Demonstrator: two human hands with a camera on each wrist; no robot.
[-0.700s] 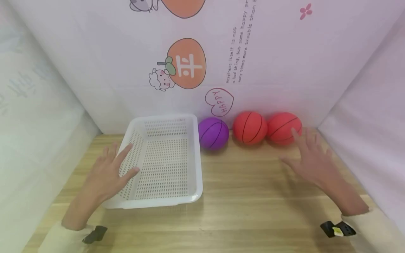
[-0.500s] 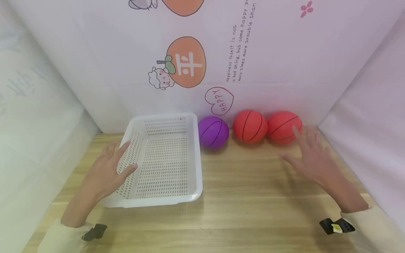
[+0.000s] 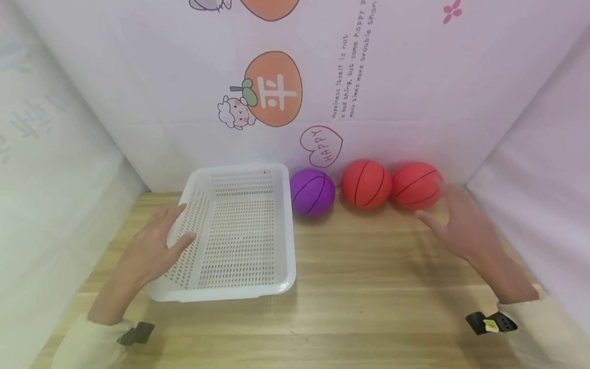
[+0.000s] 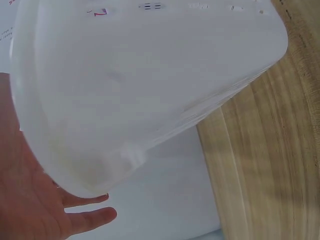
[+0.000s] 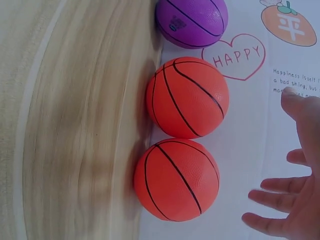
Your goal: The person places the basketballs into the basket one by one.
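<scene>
A white plastic basket (image 3: 226, 294) with slotted walls stands on the left side of the table. My left hand (image 3: 149, 248) is at its left rim, fingers spread, the thumb and index finger overlapping the basket in the head view. The left wrist view shows that hand (image 4: 30, 190) beside the basket's smooth outer wall (image 4: 140, 75). Against the back wall sit a purple toy basketball (image 3: 313, 193), a red one (image 3: 366, 184) and another red one (image 3: 417, 185) at the right. Near that rightmost ball, my right hand (image 3: 467, 225) hovers with fingers extended, holding nothing.
The light wood table (image 3: 359, 307) carries the basket and balls. White printed cloth (image 3: 401, 92) rises behind them, with plain cloth sides at left (image 3: 55, 205) and right (image 3: 544, 195). The purple ball sits right beside the basket's rim.
Both hands have shifted slightly: the left a little leftward and toward the back, the right a little toward the back, its thumb higher in view. Basket and balls stay in place.
</scene>
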